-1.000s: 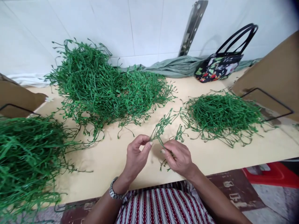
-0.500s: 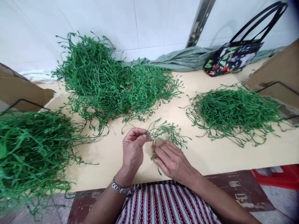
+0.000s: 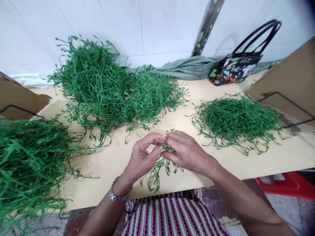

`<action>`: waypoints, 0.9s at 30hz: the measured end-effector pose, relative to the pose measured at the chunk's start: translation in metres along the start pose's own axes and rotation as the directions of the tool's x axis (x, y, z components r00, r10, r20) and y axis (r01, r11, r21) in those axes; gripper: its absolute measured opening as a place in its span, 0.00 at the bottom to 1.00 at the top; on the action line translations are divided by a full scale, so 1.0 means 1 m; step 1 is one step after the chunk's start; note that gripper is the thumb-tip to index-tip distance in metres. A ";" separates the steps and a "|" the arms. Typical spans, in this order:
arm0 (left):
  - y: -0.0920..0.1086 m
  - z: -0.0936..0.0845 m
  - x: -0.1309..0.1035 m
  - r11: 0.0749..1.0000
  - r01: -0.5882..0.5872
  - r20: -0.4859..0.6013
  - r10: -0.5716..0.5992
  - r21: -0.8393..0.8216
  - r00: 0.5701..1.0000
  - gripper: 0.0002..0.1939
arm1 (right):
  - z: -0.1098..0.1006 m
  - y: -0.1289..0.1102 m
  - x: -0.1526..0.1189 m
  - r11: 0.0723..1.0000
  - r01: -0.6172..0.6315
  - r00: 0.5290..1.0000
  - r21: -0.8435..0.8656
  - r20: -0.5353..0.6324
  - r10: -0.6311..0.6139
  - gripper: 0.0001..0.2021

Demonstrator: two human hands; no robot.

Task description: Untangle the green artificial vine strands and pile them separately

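My left hand [image 3: 145,155] is closed, thumb and fingers pinched on the small bunch of green stems [image 3: 156,175] near the table's front edge. Against its fingertips, my right hand [image 3: 185,151] is closed round the same bunch, whose thin budded ends hang below both hands. A large heap of green stems [image 3: 98,82] lies behind them, toward the wall. Another heap [image 3: 31,154] is at the left, and a smaller heap [image 3: 242,118] at the right. The exact point where the fingertips grip is partly hidden.
The pale yellow table [image 3: 108,177] carries the heaps. Cardboard boxes [image 3: 292,78] stand at both sides, with black wire frames by them. A floral handbag [image 3: 235,70] and green cloth [image 3: 189,68] lie along the wall. A red stool [image 3: 287,185] is below at the right.
My right hand has moved up to meet my left fingertips. The small bunch has shifted from behind the hands to hang in front of and below them. The view has shifted slightly.
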State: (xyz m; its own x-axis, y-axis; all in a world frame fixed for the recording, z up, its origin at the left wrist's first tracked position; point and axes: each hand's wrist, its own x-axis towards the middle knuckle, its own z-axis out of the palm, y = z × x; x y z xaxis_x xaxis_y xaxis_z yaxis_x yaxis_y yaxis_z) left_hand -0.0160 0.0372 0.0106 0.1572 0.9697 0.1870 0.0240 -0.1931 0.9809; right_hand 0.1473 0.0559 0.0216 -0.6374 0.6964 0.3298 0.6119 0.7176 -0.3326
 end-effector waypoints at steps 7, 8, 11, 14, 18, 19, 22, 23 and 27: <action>0.001 -0.003 0.005 1.000 0.016 -0.033 -0.016 0.003 0.999 0.13 | 0.002 0.014 0.000 0.916 -0.081 0.985 0.394 -0.107 0.134 0.08; 0.002 -0.004 0.005 0.998 0.009 -0.041 -0.007 0.058 0.999 0.13 | 0.002 0.014 0.000 0.892 -0.108 0.977 0.439 -0.117 0.176 0.07; 0.006 -0.003 0.005 0.973 0.000 -0.028 0.007 0.233 1.000 0.13 | 0.005 0.013 -0.001 0.809 -0.183 0.941 0.558 -0.138 0.308 0.05; 0.004 0.000 0.005 0.964 0.039 0.042 -0.052 0.262 0.998 0.08 | 0.013 0.010 -0.002 0.701 -0.233 0.896 0.674 -0.132 0.425 0.06; -0.004 0.006 0.002 0.982 0.121 -0.019 -0.120 0.143 0.993 0.08 | 0.029 0.006 -0.005 0.508 -0.184 0.837 0.842 -0.137 0.530 0.07; -0.006 0.008 0.001 0.984 0.121 -0.060 -0.114 0.133 0.992 0.09 | 0.033 0.006 -0.006 0.452 -0.152 0.824 0.879 -0.140 0.549 0.07; -0.009 0.013 -0.004 0.976 0.067 -0.108 -0.045 0.209 0.993 0.13 | 0.043 0.003 -0.006 0.291 -0.062 0.782 0.955 -0.135 0.608 0.06; -0.010 0.014 -0.005 0.967 0.043 -0.107 -0.017 0.249 0.994 0.14 | 0.045 0.001 -0.006 0.249 -0.044 0.765 0.968 -0.127 0.632 0.06; -0.014 0.015 -0.007 0.957 -0.070 -0.127 0.110 0.280 0.986 0.11 | 0.050 -0.005 -0.004 0.156 -0.025 0.710 0.987 -0.092 0.698 0.07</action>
State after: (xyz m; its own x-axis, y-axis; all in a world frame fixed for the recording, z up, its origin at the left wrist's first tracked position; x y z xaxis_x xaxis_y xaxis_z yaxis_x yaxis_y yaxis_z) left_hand -0.0023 0.0309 -0.0049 0.0321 0.9538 0.2987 0.2884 -0.2949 0.9109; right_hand 0.1231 0.0489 -0.0217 0.0172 0.9963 0.0838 -0.3505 0.0845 -0.9327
